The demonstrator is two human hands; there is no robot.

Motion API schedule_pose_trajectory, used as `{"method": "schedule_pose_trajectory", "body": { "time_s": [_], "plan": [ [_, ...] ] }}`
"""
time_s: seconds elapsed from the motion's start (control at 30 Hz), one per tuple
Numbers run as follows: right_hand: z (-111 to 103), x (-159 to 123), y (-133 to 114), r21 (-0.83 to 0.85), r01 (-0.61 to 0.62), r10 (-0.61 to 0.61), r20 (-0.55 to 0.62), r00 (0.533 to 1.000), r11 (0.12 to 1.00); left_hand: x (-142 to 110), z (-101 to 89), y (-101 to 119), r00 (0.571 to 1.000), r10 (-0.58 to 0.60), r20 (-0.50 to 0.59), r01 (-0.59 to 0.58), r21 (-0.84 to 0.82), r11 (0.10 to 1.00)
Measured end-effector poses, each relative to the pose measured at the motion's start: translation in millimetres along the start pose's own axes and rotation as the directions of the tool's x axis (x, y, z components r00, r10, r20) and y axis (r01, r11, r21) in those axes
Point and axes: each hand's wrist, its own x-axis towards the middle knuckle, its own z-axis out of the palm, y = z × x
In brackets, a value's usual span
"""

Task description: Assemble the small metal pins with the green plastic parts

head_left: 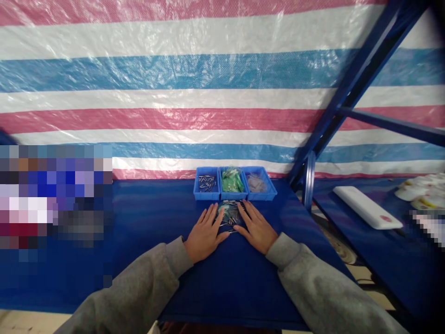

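My left hand (206, 233) and my right hand (256, 227) lie flat on the blue table (146, 241), fingers stretched out and apart. Between their fingertips sits a small heap of metal pins and clear little bags (230, 215); both hands touch its edges. Just beyond the heap stand three blue bins in a row: the left bin (206, 183) holds metal pins, the middle bin (232, 182) holds green pieces, the right bin (259, 183) holds clear bags. Grey sleeves cover both my forearms.
A striped red, white and blue tarp (194, 93) hangs behind the table. A dark blue rack frame (351, 88) rises at the right, with a second blue surface bearing a white flat box (366, 207) and pale objects (422, 191). A blurred patch covers the left.
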Motion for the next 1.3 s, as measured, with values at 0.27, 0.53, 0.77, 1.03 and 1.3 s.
{"method": "schedule_pose_trajectory", "body": {
  "time_s": [0.27,0.53,0.77,1.03,1.3],
  "plan": [
    [9.5,1.9,-9.3,-0.038,-0.013,0.014,0.036,0.999,0.999,11.1,6.3,-0.8,0.999,0.043,-0.012,-0.042,0.062,0.997],
    [3.7,4.7,-10.8,0.033,0.013,-0.015,0.055,0.998,0.999,13.3,3.6,-1.7,0.999,0.052,0.006,-0.052,0.031,0.998],
    [-3.8,0.3,-2.5,0.017,0.034,-0.036,0.106,0.994,0.999,15.6,-2.0,-2.8,0.997,0.062,0.042,-0.061,-0.024,0.998],
    [3.3,5.8,-14.1,-0.04,-0.003,0.006,0.082,0.997,0.999,18.9,-1.0,-4.5,0.997,0.071,0.045,-0.069,-0.039,0.997],
    [6.5,6.4,-17.3,-0.031,-0.008,0.009,0.051,0.999,0.999,19.4,0.8,-5.1,0.997,0.074,0.006,-0.074,-0.043,0.996]
  ]
}}
